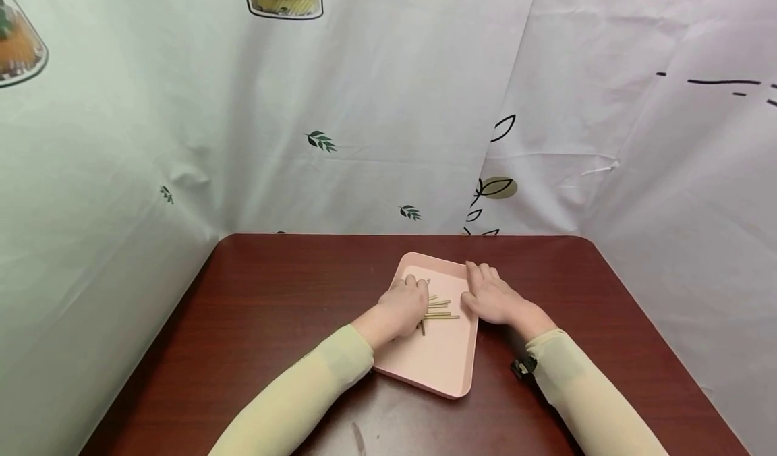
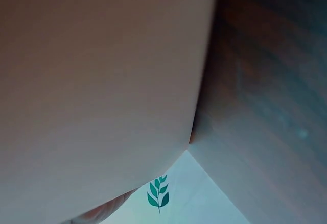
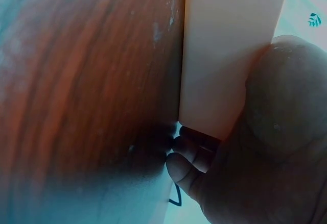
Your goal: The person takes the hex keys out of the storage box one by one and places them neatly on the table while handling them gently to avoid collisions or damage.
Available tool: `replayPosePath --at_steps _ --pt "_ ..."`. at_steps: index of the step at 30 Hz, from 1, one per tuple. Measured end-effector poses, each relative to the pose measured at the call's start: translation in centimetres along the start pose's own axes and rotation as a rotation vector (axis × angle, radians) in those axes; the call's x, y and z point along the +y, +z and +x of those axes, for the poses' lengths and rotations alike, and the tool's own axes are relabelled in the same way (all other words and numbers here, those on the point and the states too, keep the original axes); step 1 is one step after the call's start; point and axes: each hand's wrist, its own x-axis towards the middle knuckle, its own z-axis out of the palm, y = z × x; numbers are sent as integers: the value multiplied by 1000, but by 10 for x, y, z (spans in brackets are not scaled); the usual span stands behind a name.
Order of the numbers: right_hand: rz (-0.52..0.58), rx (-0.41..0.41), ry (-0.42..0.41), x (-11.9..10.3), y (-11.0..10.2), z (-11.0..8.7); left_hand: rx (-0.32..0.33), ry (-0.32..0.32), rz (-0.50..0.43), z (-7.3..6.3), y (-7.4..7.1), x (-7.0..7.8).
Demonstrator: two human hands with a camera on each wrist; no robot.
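Observation:
A shallow pink tray (image 1: 431,361) lies at a slant on the table. Several thin gold-coloured rods (image 1: 442,316) are inside it, some jutting out from beside the left hand. The left hand (image 1: 405,306) reaches in over the tray's left side, its fingers curled down around the rods; their near ends are hidden beneath it. At the tray's right side the right hand (image 1: 490,298) grips the wall, thumb over the rim and fingers outside. The right wrist view shows that thumb (image 3: 286,91) against the tray wall (image 3: 219,50). In the left wrist view, the tray's outer wall (image 2: 102,81) fills most of the picture.
The dark red-brown table (image 1: 291,287) extends around the tray. White fabric (image 1: 376,92) with printed leaves and jars hangs behind it and at both sides. A small black device (image 1: 523,366) sits at the right wrist.

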Motion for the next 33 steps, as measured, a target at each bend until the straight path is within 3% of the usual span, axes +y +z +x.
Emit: replayPosePath --at_steps 9,16,26,33 --pt "-9 20 -11 11 10 3 22 40 2 -3 1 -1" --pt "10 -11 -3 -18 -14 -5 33 49 -8 -4 -1 1" --pt "-45 4 -46 12 9 2 44 17 -67 -5 -4 0" --pt "3 -33 8 -21 -19 -7 35 -3 -122 -10 -11 -2"
